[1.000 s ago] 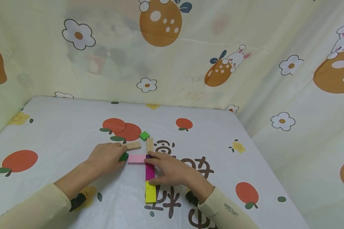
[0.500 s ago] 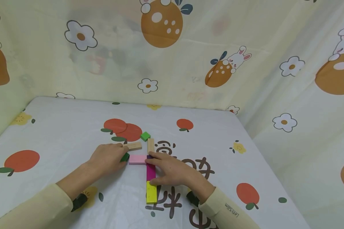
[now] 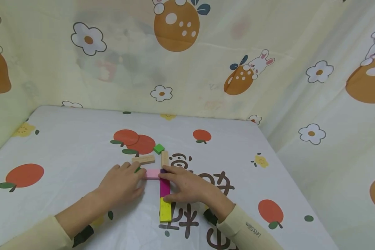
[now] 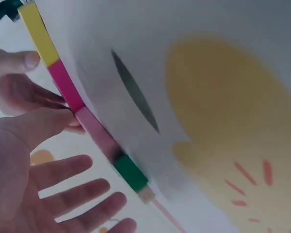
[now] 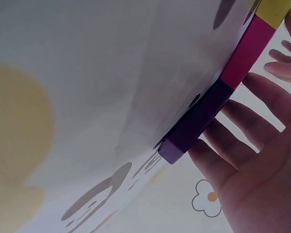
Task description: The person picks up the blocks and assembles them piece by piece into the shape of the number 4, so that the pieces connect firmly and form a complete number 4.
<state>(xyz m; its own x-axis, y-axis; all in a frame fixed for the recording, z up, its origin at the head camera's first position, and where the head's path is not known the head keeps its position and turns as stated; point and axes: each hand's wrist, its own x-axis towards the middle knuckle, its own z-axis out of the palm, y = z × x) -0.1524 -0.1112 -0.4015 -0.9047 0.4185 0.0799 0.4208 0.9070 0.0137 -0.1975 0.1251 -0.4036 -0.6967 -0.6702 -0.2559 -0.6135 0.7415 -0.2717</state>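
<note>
My left hand (image 3: 123,182) is beside the left end of the pink block (image 3: 152,174), fingers spread in the left wrist view. It partly covers the dark green block (image 4: 131,173), which meets the pink one's far end. My right hand (image 3: 187,185) lies along the block row's right side, fingertips touching the purple block (image 5: 196,116) and thumb by the yellow block (image 3: 165,211). Between purple and yellow lies the magenta block (image 3: 165,188). The pink block butts against the row from the left, and a plain wooden block (image 3: 164,159) extends the row at the far end.
Another wooden block (image 3: 143,159) lies loose beyond my left hand. A bright green block (image 3: 159,149) sits at the far end of the row. The white tablecloth (image 3: 81,139) carries printed fruit and lettering, and a patterned curtain (image 3: 128,80) hangs behind the table.
My left hand has come off the loose wooden block and moved toward me and slightly right, to the pink block's end. The right hand stays put, and the blocks look unmoved.
</note>
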